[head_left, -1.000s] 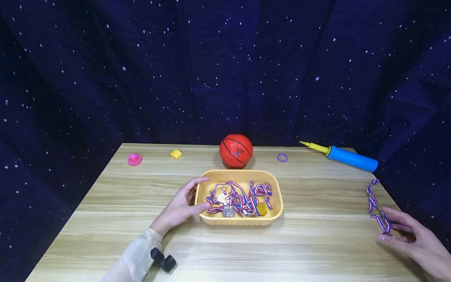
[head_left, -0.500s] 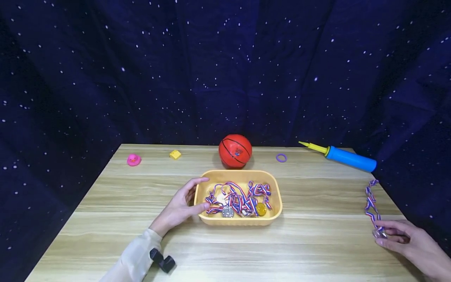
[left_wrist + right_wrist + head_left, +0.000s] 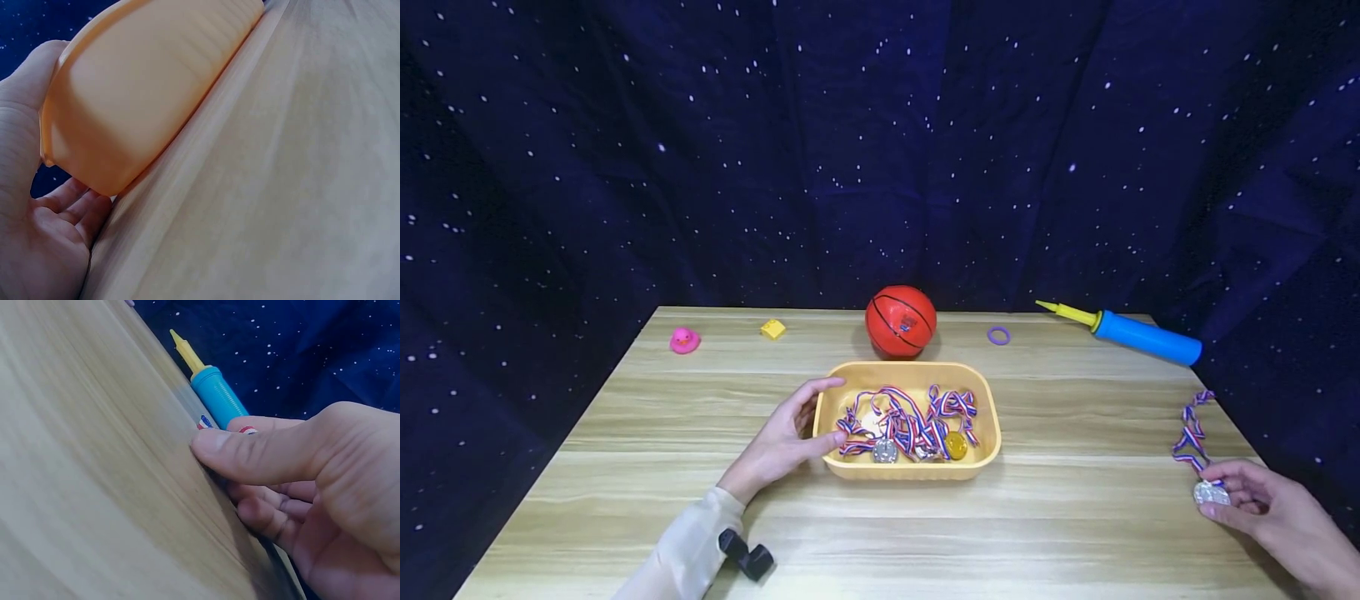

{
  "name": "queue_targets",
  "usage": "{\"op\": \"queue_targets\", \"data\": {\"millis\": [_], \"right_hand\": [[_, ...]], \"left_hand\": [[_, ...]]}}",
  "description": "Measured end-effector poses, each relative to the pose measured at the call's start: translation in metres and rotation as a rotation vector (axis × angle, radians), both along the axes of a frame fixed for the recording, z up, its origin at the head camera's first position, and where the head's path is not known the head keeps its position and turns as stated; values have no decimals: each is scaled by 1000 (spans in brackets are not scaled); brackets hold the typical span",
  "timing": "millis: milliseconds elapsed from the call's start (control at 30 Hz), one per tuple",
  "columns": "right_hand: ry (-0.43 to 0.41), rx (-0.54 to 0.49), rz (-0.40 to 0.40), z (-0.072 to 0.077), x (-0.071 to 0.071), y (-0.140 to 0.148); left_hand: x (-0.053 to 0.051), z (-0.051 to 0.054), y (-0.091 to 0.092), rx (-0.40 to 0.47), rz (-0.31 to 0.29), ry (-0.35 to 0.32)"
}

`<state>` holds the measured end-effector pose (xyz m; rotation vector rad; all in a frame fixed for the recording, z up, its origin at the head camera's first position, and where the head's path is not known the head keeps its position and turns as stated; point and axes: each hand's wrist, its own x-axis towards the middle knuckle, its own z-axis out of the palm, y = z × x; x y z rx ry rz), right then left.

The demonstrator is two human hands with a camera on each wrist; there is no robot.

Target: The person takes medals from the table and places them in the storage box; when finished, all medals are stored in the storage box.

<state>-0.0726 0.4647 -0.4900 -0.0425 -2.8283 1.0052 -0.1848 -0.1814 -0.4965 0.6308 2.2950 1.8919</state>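
Observation:
My left hand holds the left end of a yellow plastic basin, the thumb over its rim and the other fingers along the outside. Tangled red, white and blue ribbons fill much of the basin, with a silver medal and a gold medal among them. At the table's right edge, my right hand pinches another silver medal between thumb and fingers. That medal's striped ribbon trails away over the table. In the right wrist view the thumb hides the medal.
A red toy basketball stands just behind the basin. Along the back lie a pink rubber duck, a yellow block, a purple ring and a blue hand pump. A dark starry curtain hangs behind.
My right hand has shifted slightly left and taken hold of the silver medal, whose face has turned into view. Its ribbon has shifted a little. The left hand and basin stay put.

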Motion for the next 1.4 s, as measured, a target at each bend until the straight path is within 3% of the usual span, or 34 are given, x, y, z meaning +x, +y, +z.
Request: {"op": "queue_targets", "data": {"millis": [200,367,633,767,1100,1400], "right_hand": [[36,-16,-6,2,1,-3],[95,-104,7,2,1,-8],[104,-157,-23,8,2,-17],[112,-189,-1,17,-1,-27],[235,-245,19,42,-12,-47],[212,-226,23,76,-30,-68]], "left_hand": [[-1,0,-1,2,-4,7],[0,0,-2,-4,4,1],[1,-1,-2,-5,9,-8],[2,-1,-3,-6,11,-9],[1,-1,-3,-1,10,-6],[0,-1,-1,0,0,-2]]}}
